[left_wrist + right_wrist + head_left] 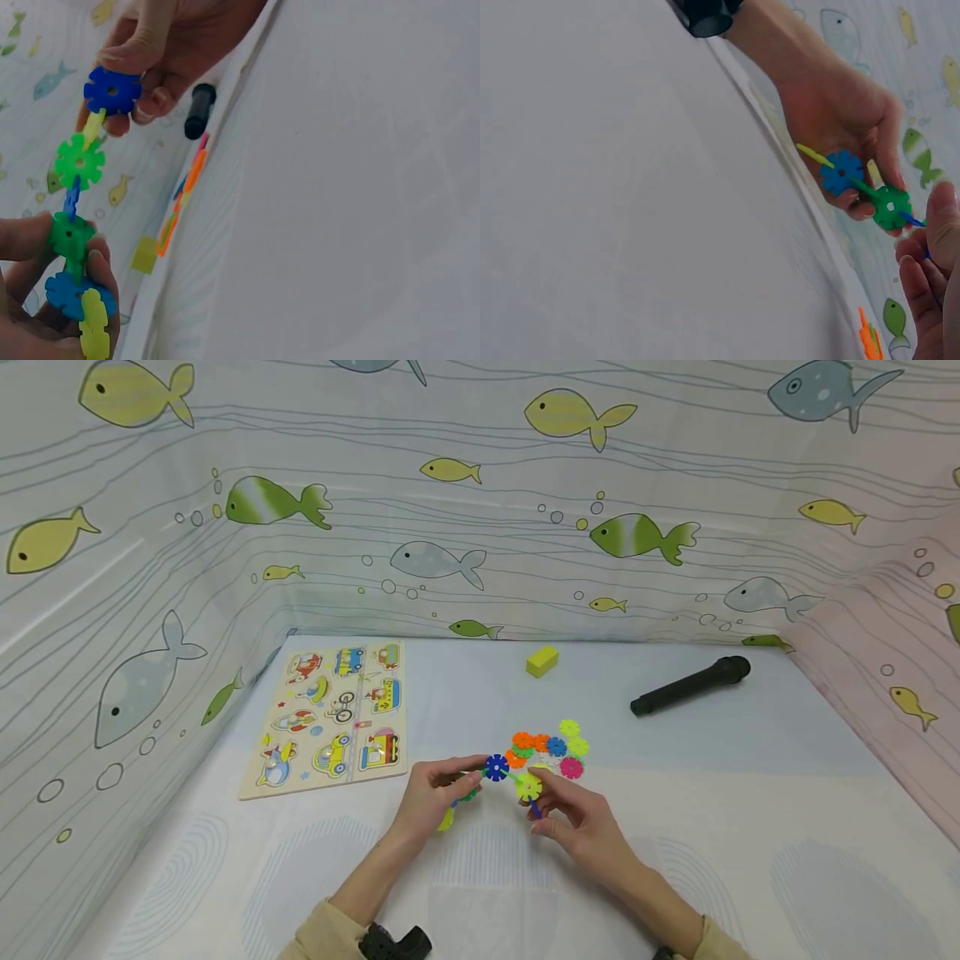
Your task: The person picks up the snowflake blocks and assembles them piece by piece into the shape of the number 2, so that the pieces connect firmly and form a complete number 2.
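A chain of notched plastic snowflake discs runs between my two hands above the table. My left hand [422,802] pinches a green disc [71,236] near one end. A light blue disc [841,172] and a yellow disc [94,322] hang past its fingers at that end. My right hand [588,827] pinches a dark blue disc [112,91] at the other end. Between the hands, a blue disc [497,767], a bright green disc [79,162] and a yellow disc [528,787] link up. My right fingertips are partly hidden in the right wrist view.
Loose discs [572,767] in several colours lie just beyond my hands. A wooden picture puzzle board [322,710] lies to the left. A yellow block [542,662] is at the back, and a black microphone [690,686] lies at the back right.
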Demonstrator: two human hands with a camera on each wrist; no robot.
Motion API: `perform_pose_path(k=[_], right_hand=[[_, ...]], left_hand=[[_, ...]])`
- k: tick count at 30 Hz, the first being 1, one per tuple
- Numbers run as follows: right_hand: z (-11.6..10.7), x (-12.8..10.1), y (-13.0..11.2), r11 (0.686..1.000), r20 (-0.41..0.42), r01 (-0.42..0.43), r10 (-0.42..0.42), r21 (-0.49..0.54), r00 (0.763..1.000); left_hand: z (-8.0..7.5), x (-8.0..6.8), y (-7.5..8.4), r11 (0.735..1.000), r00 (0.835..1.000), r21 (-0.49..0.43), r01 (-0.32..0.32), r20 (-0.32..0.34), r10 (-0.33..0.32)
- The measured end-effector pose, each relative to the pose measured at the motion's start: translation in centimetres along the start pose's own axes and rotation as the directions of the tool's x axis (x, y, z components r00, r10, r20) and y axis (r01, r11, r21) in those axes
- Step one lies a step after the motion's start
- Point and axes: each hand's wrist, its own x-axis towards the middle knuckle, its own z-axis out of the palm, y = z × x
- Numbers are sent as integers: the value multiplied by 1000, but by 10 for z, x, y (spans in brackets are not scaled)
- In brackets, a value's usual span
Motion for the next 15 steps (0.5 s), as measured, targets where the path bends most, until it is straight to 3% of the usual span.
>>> perform_pose_path(k=[6,15], right_hand=[[1,1,1,997,-17,76,-76,-22,997],[3,2,1,996,-45,78,-79,-35,996]], left_hand=[[0,1,-2,1000,1000,4,-3,16,3],[3,-1,1,1000,1000,5,-12,13,12]])
